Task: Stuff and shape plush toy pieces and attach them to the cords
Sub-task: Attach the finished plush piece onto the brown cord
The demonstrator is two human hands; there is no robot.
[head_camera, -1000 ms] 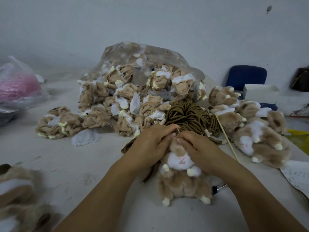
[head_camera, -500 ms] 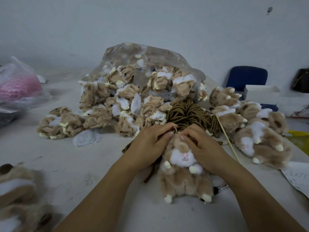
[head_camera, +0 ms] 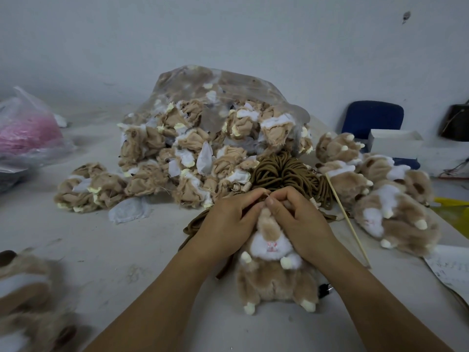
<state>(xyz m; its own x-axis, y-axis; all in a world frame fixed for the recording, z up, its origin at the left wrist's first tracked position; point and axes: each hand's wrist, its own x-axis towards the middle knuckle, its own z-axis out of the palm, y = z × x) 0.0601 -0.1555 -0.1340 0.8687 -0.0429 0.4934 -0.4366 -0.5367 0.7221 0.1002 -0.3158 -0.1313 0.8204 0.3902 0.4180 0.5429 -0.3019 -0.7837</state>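
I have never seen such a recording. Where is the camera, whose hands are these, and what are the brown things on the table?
There is no machine: a person works with bare hands, and the one camera sits on the person's head, looking down. The left hand and right hand pinch the top of a stuffed plush toy lying on the table. Behind it lie a bundle of brown cords and a clear bag spilling unstuffed plush pieces. Finished toys and a thin stick lie at the right.
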